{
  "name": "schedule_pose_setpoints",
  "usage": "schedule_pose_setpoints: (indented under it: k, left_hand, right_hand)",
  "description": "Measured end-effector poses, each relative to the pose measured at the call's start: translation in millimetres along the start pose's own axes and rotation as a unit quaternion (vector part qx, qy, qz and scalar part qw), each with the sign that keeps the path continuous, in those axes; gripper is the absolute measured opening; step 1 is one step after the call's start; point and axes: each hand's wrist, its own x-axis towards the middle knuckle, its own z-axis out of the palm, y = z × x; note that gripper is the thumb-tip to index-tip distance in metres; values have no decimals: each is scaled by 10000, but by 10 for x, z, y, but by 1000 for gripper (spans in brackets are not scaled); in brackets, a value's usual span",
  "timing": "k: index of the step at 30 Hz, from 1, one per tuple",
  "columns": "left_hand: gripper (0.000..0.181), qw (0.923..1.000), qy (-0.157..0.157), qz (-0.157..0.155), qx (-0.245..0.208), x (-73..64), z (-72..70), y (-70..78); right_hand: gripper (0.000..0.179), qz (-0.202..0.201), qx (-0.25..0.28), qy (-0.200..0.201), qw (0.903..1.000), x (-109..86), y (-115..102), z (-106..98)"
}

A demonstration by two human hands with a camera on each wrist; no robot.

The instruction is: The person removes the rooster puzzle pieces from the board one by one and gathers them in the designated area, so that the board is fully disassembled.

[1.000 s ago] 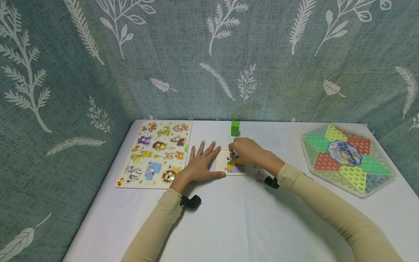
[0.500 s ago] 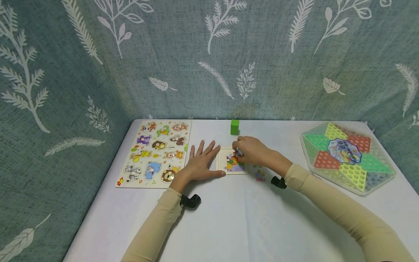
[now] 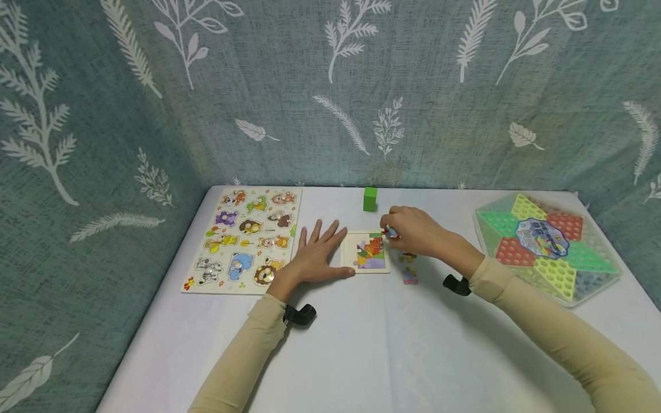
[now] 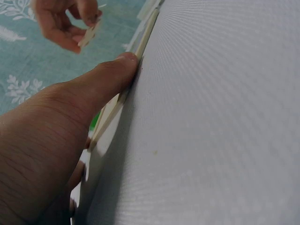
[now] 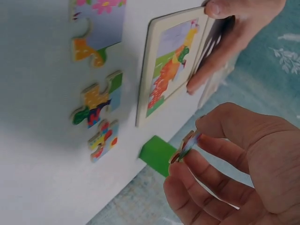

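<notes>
We pinch a puzzle piece (image 5: 187, 145) in our right grip (image 3: 414, 230). Left of it, our spread left grip (image 3: 316, 261) touches the puzzle tray (image 3: 348, 252).

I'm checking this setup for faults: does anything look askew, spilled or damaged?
Nothing looks spilled or damaged. Loose puzzle pieces lie beside the partly filled puzzle frame, and the right hand pinches another piece; that seems ordinary for a puzzle underway.

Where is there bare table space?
Free: white cloth between the beige fabric sleeves, and between the rectangular green block and translucent hexagonal game box. Crowded: around the cream rectangular puzzle tray, by left hand, right hand and colourful jigsaw pieces.
</notes>
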Motion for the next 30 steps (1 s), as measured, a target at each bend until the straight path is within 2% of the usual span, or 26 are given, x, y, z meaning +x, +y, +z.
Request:
schedule_pose_setpoints:
  k: [7, 18, 30]
  left_hand:
    - [103, 10000, 32, 21, -21, 9, 21, -26]
    - [104, 10000, 38, 47, -50, 16, 40, -38]
    - [104, 10000, 28, 25, -49, 10, 29, -33]
  right_hand:
    - [23, 189, -2, 62, 9998, -125, 101, -24]
    - [24, 269, -38, 340, 9991, -310, 294, -38]
    - [21, 411, -96, 332, 9986, -444, 445, -30]
